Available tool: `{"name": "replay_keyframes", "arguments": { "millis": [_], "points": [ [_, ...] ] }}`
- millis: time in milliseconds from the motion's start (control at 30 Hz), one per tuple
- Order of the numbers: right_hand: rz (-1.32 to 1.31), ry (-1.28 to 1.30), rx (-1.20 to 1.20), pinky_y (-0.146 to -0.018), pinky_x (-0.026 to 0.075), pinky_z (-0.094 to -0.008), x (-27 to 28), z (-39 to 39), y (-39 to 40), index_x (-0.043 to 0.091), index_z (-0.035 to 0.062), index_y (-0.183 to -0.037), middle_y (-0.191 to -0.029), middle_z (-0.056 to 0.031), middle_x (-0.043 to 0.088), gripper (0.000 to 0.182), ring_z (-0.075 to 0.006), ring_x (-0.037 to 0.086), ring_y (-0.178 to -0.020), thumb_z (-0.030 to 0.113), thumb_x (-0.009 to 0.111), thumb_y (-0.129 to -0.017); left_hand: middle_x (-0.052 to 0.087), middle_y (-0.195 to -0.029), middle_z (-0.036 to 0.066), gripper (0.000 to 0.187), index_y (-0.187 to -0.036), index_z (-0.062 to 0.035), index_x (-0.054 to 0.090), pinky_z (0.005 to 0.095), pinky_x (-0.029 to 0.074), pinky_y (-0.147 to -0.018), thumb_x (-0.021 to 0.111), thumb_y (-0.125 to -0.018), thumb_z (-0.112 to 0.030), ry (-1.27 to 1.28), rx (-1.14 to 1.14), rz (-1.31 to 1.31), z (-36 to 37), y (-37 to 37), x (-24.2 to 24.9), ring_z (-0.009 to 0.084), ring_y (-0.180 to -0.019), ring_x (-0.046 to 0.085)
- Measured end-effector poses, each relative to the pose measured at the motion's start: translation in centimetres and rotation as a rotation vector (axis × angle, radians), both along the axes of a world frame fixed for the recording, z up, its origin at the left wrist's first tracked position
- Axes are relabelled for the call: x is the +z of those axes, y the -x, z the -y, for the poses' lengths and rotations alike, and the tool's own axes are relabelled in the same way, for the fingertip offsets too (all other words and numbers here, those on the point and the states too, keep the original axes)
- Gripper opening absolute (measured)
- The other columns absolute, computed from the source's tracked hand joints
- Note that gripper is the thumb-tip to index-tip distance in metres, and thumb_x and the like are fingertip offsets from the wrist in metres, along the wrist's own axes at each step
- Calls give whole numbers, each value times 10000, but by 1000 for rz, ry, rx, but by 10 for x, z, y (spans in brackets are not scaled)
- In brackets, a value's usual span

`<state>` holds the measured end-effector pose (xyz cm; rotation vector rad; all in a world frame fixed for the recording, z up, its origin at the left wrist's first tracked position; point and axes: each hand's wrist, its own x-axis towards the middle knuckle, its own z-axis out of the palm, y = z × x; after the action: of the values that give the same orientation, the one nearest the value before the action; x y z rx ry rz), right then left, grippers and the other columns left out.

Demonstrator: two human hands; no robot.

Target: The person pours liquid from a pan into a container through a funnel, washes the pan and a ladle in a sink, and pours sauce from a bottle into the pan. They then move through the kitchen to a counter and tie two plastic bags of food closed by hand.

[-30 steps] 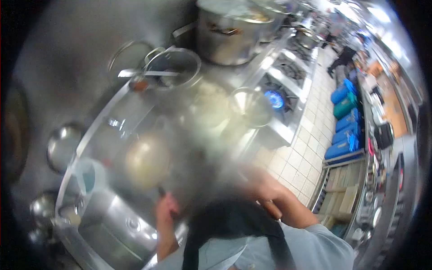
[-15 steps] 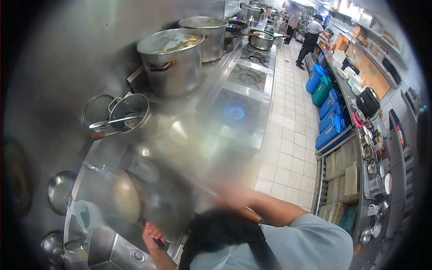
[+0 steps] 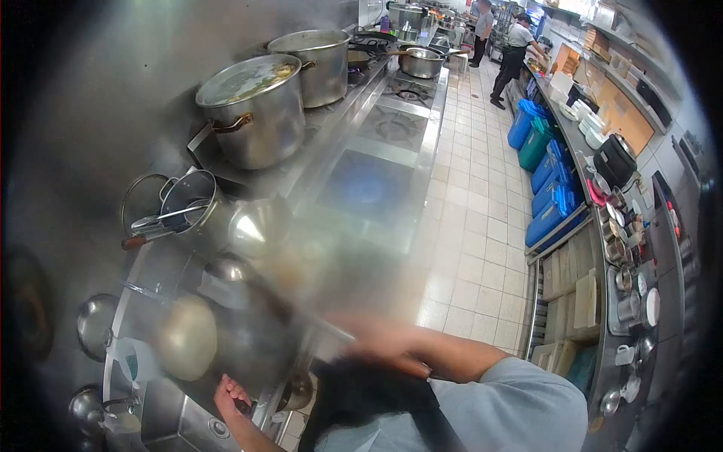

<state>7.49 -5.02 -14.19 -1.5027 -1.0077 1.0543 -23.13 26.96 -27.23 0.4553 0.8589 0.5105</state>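
The left hand (image 3: 230,395) curls its fingers around the dark handle (image 3: 243,407) of a pale, round utensil (image 3: 187,337), beside a translucent jug (image 3: 137,361). Blur hides whether the right hand's (image 3: 380,341) fingers grip the metal rod (image 3: 328,325) meeting it. Steam veils the rod's far end. Beyond, a steel stockpot (image 3: 263,128) contains cloudy liquid with yellowish bits.

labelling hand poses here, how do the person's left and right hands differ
The left hand shows fairly sharp; the right hand is blurred. The left hand closes on a dark handle; the right hand holds a pale metal shaft. The left hand is near the sink; the right hand is near the black apron. Both are bare.
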Motion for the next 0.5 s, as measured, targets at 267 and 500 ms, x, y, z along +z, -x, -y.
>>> {"name": "replay_keyframes", "arguments": {
  "millis": [267, 500],
  "points": [
    [-20, 14, -3, -563, 480, -290, 1, 28, 2, 205, 61, -1501, -854, -47, 527, 707, -126, 516, -604, 144, 572, -903, 456, -618, -49, 181, -810, -125, 509, 226, 407, -374, 511, -972, -203, 181, 7, 271, 20, -16, 6, 62, -422, 431],
    [549, -236, -116, -697, 519, -321, -12, 49, 20, 249, 60, -1489, -1037, -114, 589, 695, -177, 593, -761, 176, 592, -896, 416, -553, -30, 223, -717, -138, 485, 268, 389, -376, 539, -930, -171, -43, -21, -164, 18, -10, -4, 95, -430, 428]
  ]
}}
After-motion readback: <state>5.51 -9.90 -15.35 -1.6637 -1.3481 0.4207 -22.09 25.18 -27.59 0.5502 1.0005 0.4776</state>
